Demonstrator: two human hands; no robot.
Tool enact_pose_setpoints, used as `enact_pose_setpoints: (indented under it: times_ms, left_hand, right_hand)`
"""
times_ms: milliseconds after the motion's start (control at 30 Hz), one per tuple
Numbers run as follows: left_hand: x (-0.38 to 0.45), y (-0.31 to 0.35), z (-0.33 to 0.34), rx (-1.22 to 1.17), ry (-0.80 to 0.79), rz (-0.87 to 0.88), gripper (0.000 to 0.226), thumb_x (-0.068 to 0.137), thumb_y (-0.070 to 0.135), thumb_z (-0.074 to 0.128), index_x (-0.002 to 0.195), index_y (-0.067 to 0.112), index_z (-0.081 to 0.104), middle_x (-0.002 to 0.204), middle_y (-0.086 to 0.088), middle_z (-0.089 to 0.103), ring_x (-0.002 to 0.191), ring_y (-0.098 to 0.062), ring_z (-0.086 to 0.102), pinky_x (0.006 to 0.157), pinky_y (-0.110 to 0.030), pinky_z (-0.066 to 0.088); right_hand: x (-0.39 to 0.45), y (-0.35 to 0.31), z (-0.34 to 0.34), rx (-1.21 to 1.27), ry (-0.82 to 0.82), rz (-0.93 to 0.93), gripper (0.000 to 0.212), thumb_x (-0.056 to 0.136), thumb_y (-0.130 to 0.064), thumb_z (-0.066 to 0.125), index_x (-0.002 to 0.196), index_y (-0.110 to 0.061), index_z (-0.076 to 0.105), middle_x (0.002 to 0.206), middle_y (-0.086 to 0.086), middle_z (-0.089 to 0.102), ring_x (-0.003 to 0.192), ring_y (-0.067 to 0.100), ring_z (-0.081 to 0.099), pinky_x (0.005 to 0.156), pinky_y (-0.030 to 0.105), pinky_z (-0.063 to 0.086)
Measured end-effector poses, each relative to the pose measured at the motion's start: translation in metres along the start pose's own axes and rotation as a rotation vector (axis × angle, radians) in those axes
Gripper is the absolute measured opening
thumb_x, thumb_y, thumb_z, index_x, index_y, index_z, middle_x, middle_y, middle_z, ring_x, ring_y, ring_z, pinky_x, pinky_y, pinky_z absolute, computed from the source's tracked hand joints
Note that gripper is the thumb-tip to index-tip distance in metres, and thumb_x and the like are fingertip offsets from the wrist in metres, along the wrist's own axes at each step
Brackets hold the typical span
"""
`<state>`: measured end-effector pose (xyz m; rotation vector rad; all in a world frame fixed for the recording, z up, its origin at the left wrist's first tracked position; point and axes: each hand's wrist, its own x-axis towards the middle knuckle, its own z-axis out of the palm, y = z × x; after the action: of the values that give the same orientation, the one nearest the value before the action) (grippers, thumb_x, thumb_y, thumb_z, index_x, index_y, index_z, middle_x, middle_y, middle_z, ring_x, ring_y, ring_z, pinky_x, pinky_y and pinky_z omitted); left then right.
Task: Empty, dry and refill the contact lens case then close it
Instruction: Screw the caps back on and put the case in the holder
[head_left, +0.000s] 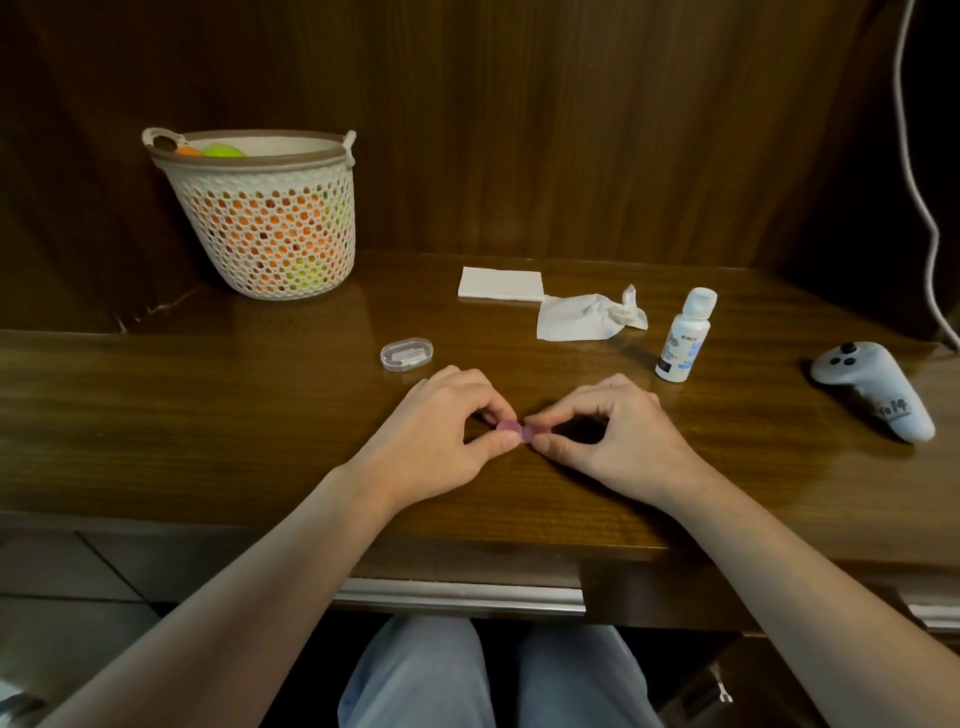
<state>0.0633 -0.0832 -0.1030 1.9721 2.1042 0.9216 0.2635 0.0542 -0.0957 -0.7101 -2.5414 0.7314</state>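
Pink contact lens case: low over the wooden surface near its front edge, pinched between left hand and right hand, one hand clamped on each end. Behind: solution bottle, crumpled tissue, folded tissue, clear oval box. Far left, mesh basket; far right, grey controller.

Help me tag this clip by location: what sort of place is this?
Probably a home desk or dressing nook. A dark wooden desk is set into wood-panelled walls, with a woven basket, a solution bottle and tissues on it.
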Motion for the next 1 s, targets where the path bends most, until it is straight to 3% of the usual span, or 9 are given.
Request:
enact_pose_setpoints:
  times_ms: [200, 300, 400, 467, 567, 700, 800, 900, 1000]
  left_hand:
    - [-0.004, 0.002, -0.004, -0.044, 0.039, -0.026, 0.02, 0.098, 0.049, 0.067, 0.113, 0.039, 0.074, 0.108, 0.024, 0.065, 0.11, 0.001, 0.058, 0.103, -0.042, 0.051]
    - [-0.004, 0.0, -0.008, -0.168, 0.153, -0.098, 0.007, 0.1, 0.04, 0.067, 0.104, 0.038, 0.072, 0.102, 0.021, 0.067, 0.103, 0.002, 0.063, 0.089, -0.027, 0.056]
    - [-0.004, -0.01, -0.022, -0.212, 0.336, -0.189, 0.011, 0.1, 0.042, 0.065, 0.093, 0.035, 0.068, 0.095, 0.015, 0.067, 0.094, -0.001, 0.064, 0.076, -0.018, 0.05]
    - [-0.003, -0.023, -0.035, -0.201, 0.425, -0.255, 0.018, 0.101, 0.043, 0.063, 0.088, 0.032, 0.068, 0.092, 0.011, 0.067, 0.087, -0.008, 0.064, 0.074, -0.023, 0.052]
    - [-0.001, -0.043, -0.051, -0.117, 0.481, -0.357, 0.02, 0.105, 0.04, 0.058, 0.091, 0.031, 0.069, 0.096, 0.01, 0.064, 0.091, -0.015, 0.063, 0.077, -0.03, 0.052]
    - [0.005, -0.064, -0.059, -0.008, 0.457, -0.457, 0.022, 0.107, 0.024, 0.057, 0.122, 0.032, 0.071, 0.122, 0.012, 0.065, 0.116, -0.014, 0.059, 0.104, -0.044, 0.054]
    - [0.012, -0.072, -0.059, 0.067, 0.331, -0.55, 0.037, 0.102, 0.037, 0.066, 0.139, 0.034, 0.063, 0.135, 0.01, 0.063, 0.132, -0.019, 0.05, 0.114, -0.048, 0.044]
    - [0.015, -0.077, -0.052, 0.125, 0.198, -0.579, 0.047, 0.099, 0.049, 0.066, 0.144, 0.035, 0.06, 0.145, 0.01, 0.058, 0.141, -0.023, 0.036, 0.114, -0.05, 0.032]
    - [0.015, -0.081, -0.049, 0.109, 0.177, -0.576, 0.042, 0.1, 0.05, 0.064, 0.14, 0.039, 0.061, 0.147, 0.011, 0.055, 0.14, -0.022, 0.033, 0.112, -0.051, 0.028]
  right_hand:
    - [-0.002, -0.004, 0.0, -0.03, 0.001, 0.015, 0.033, 0.085, -0.068, 0.073, 0.116, -0.056, 0.071, 0.102, -0.044, 0.059, 0.111, -0.013, 0.036, 0.098, 0.039, 0.029]
    - [-0.002, -0.006, -0.004, 0.008, 0.003, 0.032, 0.037, 0.085, -0.07, 0.073, 0.119, -0.055, 0.07, 0.107, -0.046, 0.055, 0.115, -0.012, 0.039, 0.102, 0.04, 0.036]
    - [0.013, -0.012, -0.011, 0.028, 0.054, 0.017, 0.029, 0.095, -0.055, 0.071, 0.123, -0.047, 0.072, 0.116, -0.036, 0.062, 0.122, 0.0, 0.05, 0.108, 0.043, 0.048]
    - [0.03, -0.017, -0.014, 0.055, 0.069, -0.015, 0.023, 0.1, -0.045, 0.071, 0.123, -0.045, 0.073, 0.115, -0.034, 0.065, 0.117, -0.003, 0.057, 0.102, 0.031, 0.052]
    - [0.063, -0.032, -0.009, 0.048, 0.016, -0.073, 0.025, 0.102, -0.04, 0.07, 0.127, -0.044, 0.071, 0.114, -0.032, 0.066, 0.111, -0.012, 0.058, 0.088, 0.012, 0.046]
    - [0.108, -0.059, 0.013, -0.014, -0.099, -0.146, 0.036, 0.101, -0.034, 0.072, 0.137, -0.036, 0.066, 0.128, -0.02, 0.067, 0.116, -0.001, 0.061, 0.098, 0.023, 0.052]
    - [0.134, -0.075, 0.034, -0.101, -0.192, -0.157, 0.048, 0.099, -0.033, 0.075, 0.144, -0.032, 0.061, 0.146, -0.008, 0.064, 0.133, 0.012, 0.057, 0.108, 0.032, 0.048]
    - [0.149, -0.081, 0.051, -0.164, -0.262, -0.144, 0.053, 0.098, -0.03, 0.077, 0.147, -0.029, 0.059, 0.147, -0.004, 0.062, 0.134, 0.017, 0.058, 0.102, 0.029, 0.045]
    - [0.156, -0.079, 0.059, -0.176, -0.282, -0.14, 0.047, 0.098, -0.026, 0.077, 0.143, -0.028, 0.063, 0.138, -0.004, 0.067, 0.126, 0.017, 0.062, 0.103, 0.034, 0.051]
